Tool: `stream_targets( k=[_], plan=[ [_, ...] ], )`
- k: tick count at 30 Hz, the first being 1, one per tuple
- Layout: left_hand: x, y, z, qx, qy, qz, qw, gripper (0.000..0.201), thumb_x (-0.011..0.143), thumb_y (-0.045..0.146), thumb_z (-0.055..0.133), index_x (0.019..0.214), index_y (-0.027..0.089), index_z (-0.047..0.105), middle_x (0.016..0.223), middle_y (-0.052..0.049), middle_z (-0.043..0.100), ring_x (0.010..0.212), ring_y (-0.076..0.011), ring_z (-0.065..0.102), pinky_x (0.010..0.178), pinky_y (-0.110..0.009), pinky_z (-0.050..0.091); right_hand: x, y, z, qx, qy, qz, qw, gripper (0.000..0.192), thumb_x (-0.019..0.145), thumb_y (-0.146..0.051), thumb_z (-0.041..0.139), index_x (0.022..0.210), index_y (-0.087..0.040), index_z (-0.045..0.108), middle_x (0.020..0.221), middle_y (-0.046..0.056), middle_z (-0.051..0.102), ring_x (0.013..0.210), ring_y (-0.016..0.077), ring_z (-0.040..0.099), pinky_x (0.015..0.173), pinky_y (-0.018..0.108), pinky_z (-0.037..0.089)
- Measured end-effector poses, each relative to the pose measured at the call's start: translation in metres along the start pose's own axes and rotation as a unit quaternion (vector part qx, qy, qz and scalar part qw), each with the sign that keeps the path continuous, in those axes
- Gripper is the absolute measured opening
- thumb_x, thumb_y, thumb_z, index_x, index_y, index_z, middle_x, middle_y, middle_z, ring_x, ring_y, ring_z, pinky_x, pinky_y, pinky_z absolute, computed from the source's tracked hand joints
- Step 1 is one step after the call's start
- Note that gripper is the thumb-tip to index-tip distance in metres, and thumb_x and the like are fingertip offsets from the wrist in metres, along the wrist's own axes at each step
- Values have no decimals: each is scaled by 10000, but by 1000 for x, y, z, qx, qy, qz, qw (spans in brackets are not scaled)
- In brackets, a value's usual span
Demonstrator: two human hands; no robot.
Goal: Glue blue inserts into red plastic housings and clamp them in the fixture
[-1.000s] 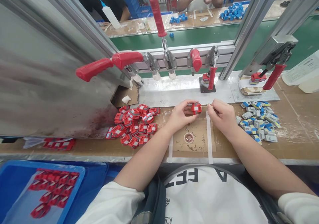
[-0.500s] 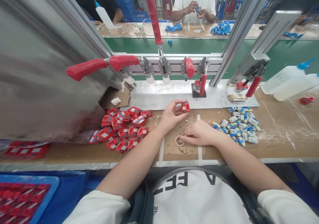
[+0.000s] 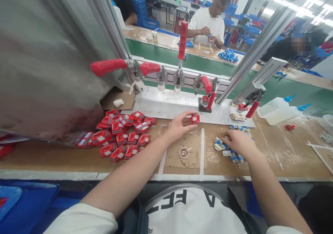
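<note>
My left hand point(image 3: 179, 125) pinches a small red part point(image 3: 195, 118) above the brown bench top. My right hand point(image 3: 239, 142) lies palm down on the pile of small blue-and-white parts point(image 3: 225, 148), fingers spread over them; whether it grips one is hidden. Between the hands sits a small round cap point(image 3: 184, 152) with a thin stick resting in it.
A heap of red parts point(image 3: 120, 134) lies to the left. Red-handled toggle clamps point(image 3: 179, 65) line a metal plate point(image 3: 166, 105) at the back. Two glue bottles point(image 3: 279, 109) lie at right. A metal panel point(image 3: 47, 64) rises at left. Another person works across the green conveyor.
My right hand left the stick in the round cap and moved right onto the blue-and-white parts. My head turned up and right; the left hand kept the red part.
</note>
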State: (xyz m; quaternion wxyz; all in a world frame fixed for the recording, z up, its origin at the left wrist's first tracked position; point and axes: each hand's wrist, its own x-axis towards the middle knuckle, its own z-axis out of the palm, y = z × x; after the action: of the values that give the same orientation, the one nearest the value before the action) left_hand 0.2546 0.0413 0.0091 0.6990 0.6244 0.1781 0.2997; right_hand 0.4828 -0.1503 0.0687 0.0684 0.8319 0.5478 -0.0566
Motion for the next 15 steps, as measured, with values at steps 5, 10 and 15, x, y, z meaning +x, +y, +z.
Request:
stream_targets(
  k=[5, 10, 15],
  plan=[
    [0, 0, 0, -89, -30, 7, 996, 630, 743, 248, 869, 1317, 212, 612, 1418, -149, 618, 1094, -234, 722, 907, -349, 614, 9, -5, 7, 209, 33, -76, 974, 171, 930, -316, 621, 988, -194, 725, 961, 73, 692, 794, 191, 643, 726, 308, 457],
    [-1, 5, -1, -157, -69, -4, 985, 568, 726, 253, 898, 1233, 170, 657, 1232, -150, 722, 1075, -231, 726, 888, -332, 608, 16, -29, -9, 543, 124, -118, 822, 313, 840, -452, 766, 1063, -232, 773, 1063, 76, 711, 956, 222, 661, 854, 358, 543],
    [-5, 11, 1, -141, -84, 1, 986, 599, 690, 263, 923, 1226, 175, 670, 1174, -137, 747, 1086, -252, 727, 933, -384, 599, 18, -70, -19, 617, 151, -159, 756, 283, 793, -400, 827, 1048, -277, 816, 1109, 71, 738, 1035, 247, 665, 927, 400, 544]
  ],
)
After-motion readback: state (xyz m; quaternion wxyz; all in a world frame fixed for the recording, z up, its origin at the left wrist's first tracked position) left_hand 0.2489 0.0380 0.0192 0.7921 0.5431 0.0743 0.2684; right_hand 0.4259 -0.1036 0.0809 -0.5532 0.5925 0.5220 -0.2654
